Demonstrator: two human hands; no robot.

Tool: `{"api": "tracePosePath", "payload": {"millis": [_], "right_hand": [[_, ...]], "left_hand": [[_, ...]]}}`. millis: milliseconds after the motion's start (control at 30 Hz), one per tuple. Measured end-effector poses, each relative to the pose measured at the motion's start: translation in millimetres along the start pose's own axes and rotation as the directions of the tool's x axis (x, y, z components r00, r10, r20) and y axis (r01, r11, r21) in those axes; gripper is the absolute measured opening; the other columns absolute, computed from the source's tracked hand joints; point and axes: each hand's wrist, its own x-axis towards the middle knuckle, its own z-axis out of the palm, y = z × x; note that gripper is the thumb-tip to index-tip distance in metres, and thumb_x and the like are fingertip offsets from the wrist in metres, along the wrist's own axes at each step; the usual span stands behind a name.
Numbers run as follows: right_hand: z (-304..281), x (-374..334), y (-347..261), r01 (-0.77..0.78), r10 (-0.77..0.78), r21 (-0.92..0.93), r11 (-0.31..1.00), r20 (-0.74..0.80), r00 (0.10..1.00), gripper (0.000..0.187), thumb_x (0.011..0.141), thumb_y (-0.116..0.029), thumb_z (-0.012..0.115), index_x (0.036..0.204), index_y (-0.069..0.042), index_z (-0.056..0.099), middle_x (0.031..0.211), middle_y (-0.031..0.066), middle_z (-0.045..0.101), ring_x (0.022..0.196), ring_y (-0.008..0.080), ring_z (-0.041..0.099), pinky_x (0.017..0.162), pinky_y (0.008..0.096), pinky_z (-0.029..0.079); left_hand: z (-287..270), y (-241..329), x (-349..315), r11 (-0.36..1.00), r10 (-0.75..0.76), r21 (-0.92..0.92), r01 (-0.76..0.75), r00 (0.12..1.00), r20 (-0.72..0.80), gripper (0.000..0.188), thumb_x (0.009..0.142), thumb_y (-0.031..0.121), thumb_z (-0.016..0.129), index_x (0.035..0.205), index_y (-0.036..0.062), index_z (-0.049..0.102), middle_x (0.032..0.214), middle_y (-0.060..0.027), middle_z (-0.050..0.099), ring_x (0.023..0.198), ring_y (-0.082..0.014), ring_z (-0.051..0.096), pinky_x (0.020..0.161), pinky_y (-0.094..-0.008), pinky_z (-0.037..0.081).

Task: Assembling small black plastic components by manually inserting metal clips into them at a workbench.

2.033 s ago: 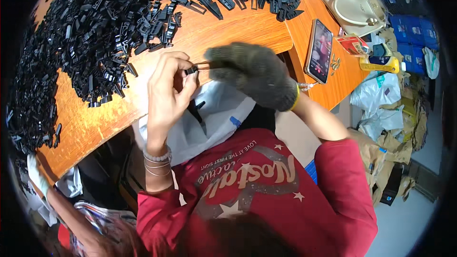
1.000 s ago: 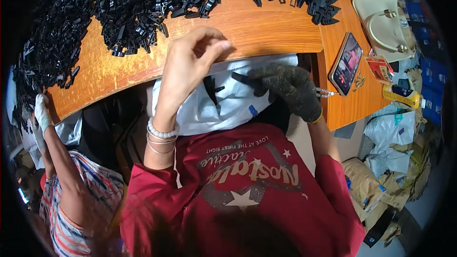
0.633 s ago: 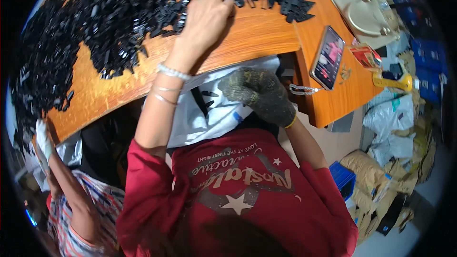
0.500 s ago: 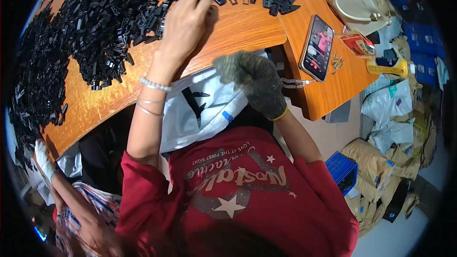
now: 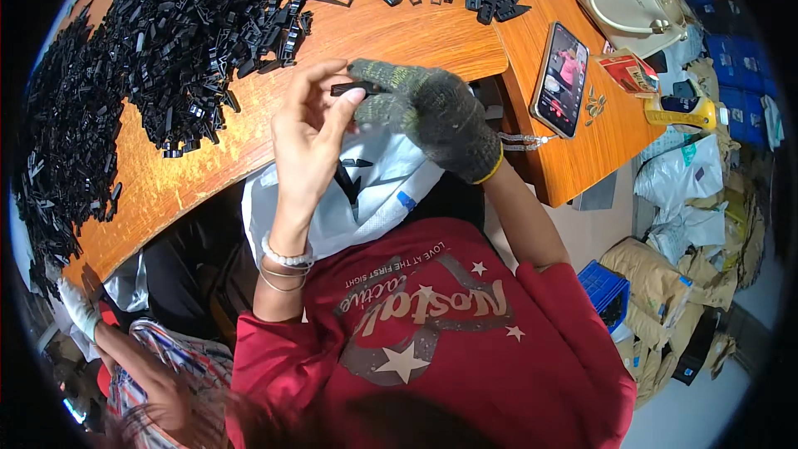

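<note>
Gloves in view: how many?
2 clearly visible: a dark glove on the wearer's right hand, and a white glove on a co-worker, lower left. More may be hidden.

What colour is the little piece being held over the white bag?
The little piece is black. It shows best in the head view.

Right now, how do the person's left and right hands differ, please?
The left hand is bare, while the right hand wears a dark glove. The left wrist carries a pale bead bracelet; the right wrist shows the glove's yellow edge. Both hands meet at a small black piece.
</note>
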Motion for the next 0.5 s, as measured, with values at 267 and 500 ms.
{"api": "tracePosePath", "payload": {"millis": [267, 500], "right_hand": [[-5, 9, -26, -0.103, 0.099, -0.058, 0.993, -0.069, 0.993, 0.035, 0.084, -0.020, 0.067, 0.118, -0.014, 0.063, 0.092, 0.0069, 0.065, 0.080, 0.0211, 0.064, 0.067, 0.0317, 0.051], [2, 2, -13, -0.363, 0.365, 0.041, 0.931, -0.138, 0.921, 0.020, 0.082, -0.004, 0.065, 0.098, -0.011, 0.073, 0.111, 0.0076, 0.067, 0.100, 0.0251, 0.063, 0.087, 0.0350, 0.050]], "left_hand": [[-17, -7, -3, 0.989, -0.124, -0.070, 0.132, 0.986, 0.110, 0.010, 0.090, 0.001, 0.062, 0.096, -0.0069, 0.061, 0.073, -0.0086, 0.067, 0.061, -0.0117, 0.065, 0.058, -0.0216, 0.052], [-49, -13, 32, 0.531, 0.430, 0.779, -0.333, 0.898, 0.091, 0.013, 0.084, 0.007, 0.066, 0.093, 0.0021, 0.058, 0.088, -0.0149, 0.056, 0.069, -0.0352, 0.060, 0.060, -0.0424, 0.049]]}}
